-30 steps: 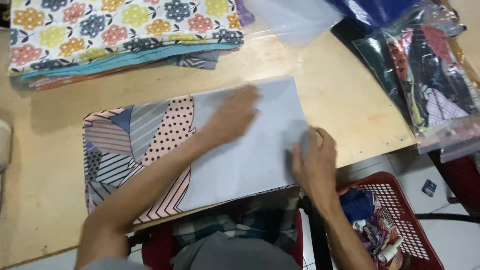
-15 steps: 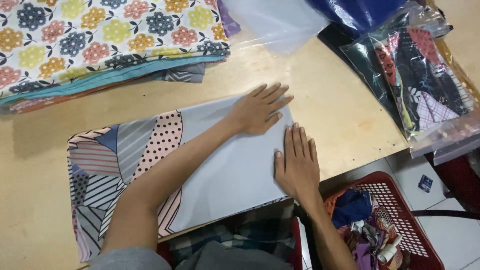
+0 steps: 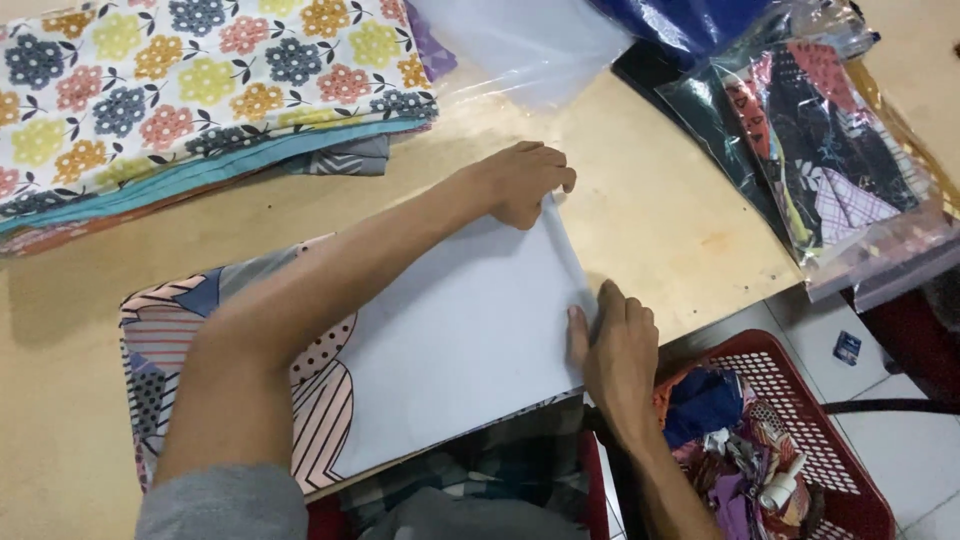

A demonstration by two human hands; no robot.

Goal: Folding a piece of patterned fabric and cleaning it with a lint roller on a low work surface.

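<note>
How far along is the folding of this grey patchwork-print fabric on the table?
Looks done: the grey fabric lies flat as a rectangle on the wooden table, beside a stack of folded fabrics. In hand: the left hand pinches its far right corner and the right hand grips the near right edge. Left: that edge is barely lifted; no new fold shows.

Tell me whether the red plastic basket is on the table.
No: the red plastic basket sits on the floor beside the wooden table.

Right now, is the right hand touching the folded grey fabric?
Touching. The head view shows the right hand with thumb and fingers closed on the right edge of the folded grey fabric.
</note>
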